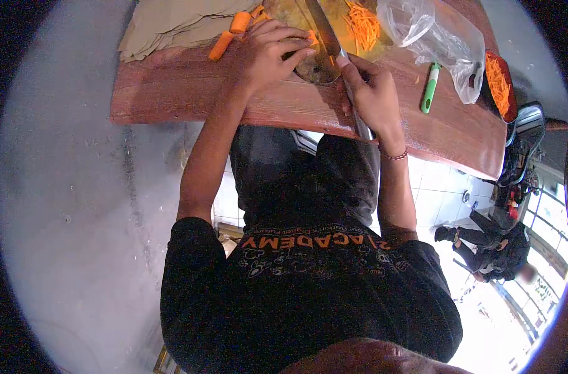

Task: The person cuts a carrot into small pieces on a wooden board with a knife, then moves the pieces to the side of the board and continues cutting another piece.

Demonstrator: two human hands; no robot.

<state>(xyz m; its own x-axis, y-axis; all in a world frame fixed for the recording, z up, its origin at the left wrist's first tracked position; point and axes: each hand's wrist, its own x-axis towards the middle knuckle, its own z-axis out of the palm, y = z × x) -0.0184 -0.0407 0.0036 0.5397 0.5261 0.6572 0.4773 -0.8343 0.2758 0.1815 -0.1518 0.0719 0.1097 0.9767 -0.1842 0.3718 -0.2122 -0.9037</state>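
Note:
My right hand [371, 93] is closed round the handle of a large knife [324, 28], whose blade points away from me over a round cutting board [319, 71]. At the board's left, my left hand [278, 53] has bent fingers, their tips against a small piece of carrot [312, 38] near the blade. Two thick carrot chunks [221, 46] lie left of that hand, with cut sticks beside them. A pile of thin carrot strips [362, 26] lies to the right of the knife.
On the wooden table [165, 90], brown cardboard [165, 25] lies at the left. A clear plastic bag [446, 37], a green-handled tool [430, 88] and a container of carrot strips [499, 84] are at the right. A person [502, 246] sits in the background.

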